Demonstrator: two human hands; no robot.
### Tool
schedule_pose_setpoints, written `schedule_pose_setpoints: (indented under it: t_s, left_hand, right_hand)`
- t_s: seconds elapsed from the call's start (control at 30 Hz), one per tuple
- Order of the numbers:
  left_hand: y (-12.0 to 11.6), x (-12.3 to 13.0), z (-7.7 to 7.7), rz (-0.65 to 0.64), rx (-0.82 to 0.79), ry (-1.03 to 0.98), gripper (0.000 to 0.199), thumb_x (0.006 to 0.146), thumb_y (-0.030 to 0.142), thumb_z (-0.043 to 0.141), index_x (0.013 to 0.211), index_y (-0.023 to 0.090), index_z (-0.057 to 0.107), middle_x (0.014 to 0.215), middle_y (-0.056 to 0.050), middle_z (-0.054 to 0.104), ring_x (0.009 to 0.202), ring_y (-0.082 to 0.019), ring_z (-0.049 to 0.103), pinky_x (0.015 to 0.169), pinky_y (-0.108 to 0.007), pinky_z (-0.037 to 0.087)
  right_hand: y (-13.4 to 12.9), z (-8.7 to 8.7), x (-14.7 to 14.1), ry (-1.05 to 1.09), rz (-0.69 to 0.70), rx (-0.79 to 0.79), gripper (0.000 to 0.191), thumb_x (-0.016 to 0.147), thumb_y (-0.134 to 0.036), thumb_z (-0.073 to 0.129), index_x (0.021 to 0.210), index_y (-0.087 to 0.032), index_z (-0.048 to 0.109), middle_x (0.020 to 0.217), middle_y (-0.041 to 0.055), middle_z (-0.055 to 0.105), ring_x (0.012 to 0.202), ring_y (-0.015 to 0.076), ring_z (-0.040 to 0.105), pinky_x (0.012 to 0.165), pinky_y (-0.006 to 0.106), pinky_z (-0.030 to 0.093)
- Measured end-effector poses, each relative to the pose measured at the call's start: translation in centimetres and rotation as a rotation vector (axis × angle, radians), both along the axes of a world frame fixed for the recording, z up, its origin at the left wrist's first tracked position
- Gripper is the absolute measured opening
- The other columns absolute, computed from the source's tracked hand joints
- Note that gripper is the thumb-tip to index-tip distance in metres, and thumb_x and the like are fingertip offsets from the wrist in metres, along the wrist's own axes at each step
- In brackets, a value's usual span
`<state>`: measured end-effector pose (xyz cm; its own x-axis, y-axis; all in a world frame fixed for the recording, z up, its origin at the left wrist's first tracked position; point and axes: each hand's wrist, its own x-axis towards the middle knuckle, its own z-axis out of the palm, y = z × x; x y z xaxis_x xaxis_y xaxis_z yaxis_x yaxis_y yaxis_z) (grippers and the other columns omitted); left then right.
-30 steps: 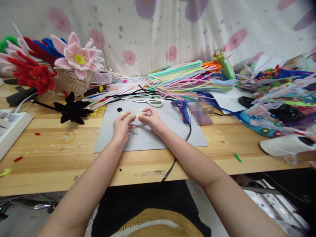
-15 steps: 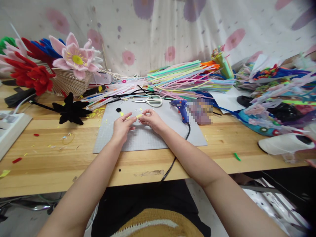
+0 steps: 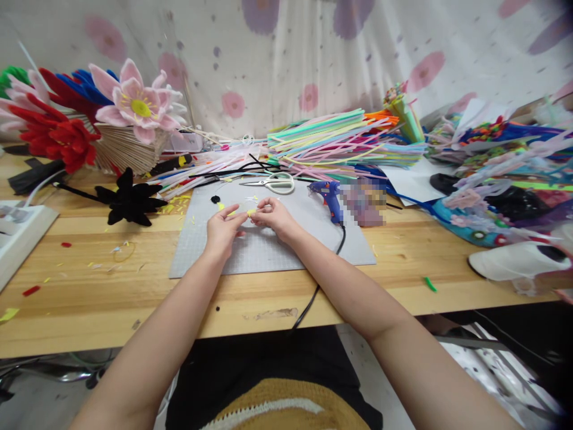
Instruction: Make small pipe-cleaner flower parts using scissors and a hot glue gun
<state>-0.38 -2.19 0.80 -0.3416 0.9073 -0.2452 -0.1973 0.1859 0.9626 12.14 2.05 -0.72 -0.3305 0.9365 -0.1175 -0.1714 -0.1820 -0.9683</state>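
Over the grey cutting mat (image 3: 268, 257), my left hand (image 3: 220, 232) and my right hand (image 3: 276, 218) meet with fingertips nearly touching. Between them is a small yellow fuzzy strip (image 3: 251, 212), pinched by my right thumb and fingers. The left thumb and fingers close on its other side; yellow also shows behind that hand, and much of the strip is hidden. A small black disc (image 3: 215, 199) lies just beyond my left hand. Scissors with white handles (image 3: 281, 183) rest behind the hands, and a blue glue gun (image 3: 330, 200) lies to the right.
A black fuzzy flower (image 3: 129, 200) lies left of the mat, near yellow clippings. Pink and red flowers (image 3: 138, 107) stand at the back left. Bundles of coloured pipe cleaners (image 3: 331, 140) fill the back. A white power strip (image 3: 27, 233) sits at left, a white roll (image 3: 514, 261) at right.
My hands stay in almost the same place over the mat. Only the fingers around the yellow strip have shifted slightly.
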Motion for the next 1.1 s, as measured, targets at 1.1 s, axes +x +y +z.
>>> schedule_pose_setpoints:
  t_s: [1.1]
  left_hand:
    - [0.21,-0.04,0.09,0.057,0.004,-0.02,0.053,0.054,0.015,0.075,0.104,0.012,0.056,0.077,-0.007,0.067,0.057,-0.01,0.059,0.043,-0.017,0.037]
  right_hand:
    - [-0.14,0.02,-0.21,0.02,0.039,0.031,0.041,0.057,-0.022,0.073,0.082,-0.02,0.041,0.062,-0.0055,0.061,0.059,0.0093,0.06,0.061,0.024,0.046]
